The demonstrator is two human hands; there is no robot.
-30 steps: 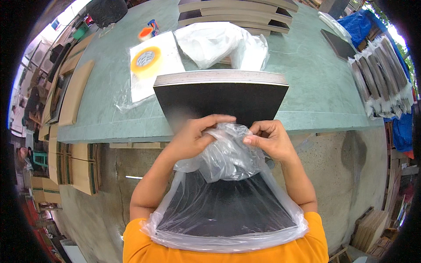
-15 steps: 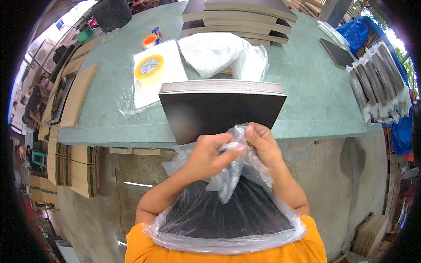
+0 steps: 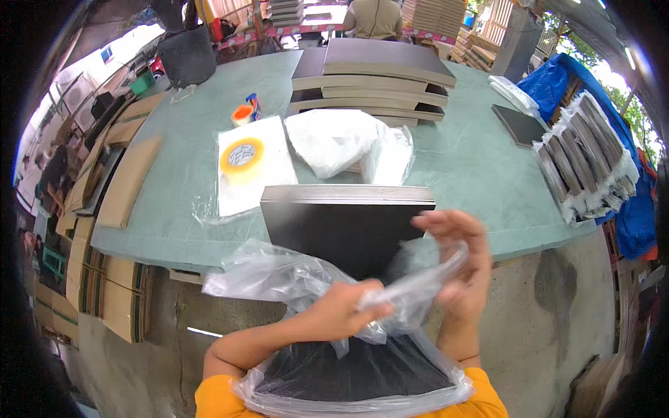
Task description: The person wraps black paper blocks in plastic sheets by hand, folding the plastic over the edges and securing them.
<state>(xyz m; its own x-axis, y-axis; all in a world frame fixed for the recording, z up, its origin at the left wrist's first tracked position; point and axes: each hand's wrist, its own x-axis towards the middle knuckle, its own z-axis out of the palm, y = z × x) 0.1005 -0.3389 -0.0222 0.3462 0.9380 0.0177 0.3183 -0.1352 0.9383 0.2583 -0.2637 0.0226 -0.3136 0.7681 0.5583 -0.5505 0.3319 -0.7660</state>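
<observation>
A clear plastic bag (image 3: pixel 279 279) with a dark flat panel (image 3: pixel 348 373) inside rests against my front. My left hand (image 3: pixel 345 308) is closed around the gathered plastic near the bag's mouth. A twisted strip of plastic stretches from it toward my right hand (image 3: pixel 468 261), which is raised, blurred, with fingers apart and the strip's end in front of its palm. Just beyond my hands, a black panel stack (image 3: pixel 327 226) with pale edges stands tilted at the table's near edge. Loose plastic hides part of its lower face.
On the green table (image 3: pixel 188 167) lie a tape roll (image 3: pixel 242 155) on white sheets, a tape dispenser (image 3: pixel 244 115), white plastic bags (image 3: pixel 331 139) and stacked dark panels (image 3: pixel 383 59). Plastic-wrapped panels (image 3: pixel 585 160) stand at right; flattened cardboard (image 3: pixel 129 184) leans at left. Another person (image 3: pixel 374 19) is beyond.
My right hand has moved right and up from the bunched plastic, its fingers spreading. My left hand still grips the plastic, now lower in view. The view has tilted up, showing more background.
</observation>
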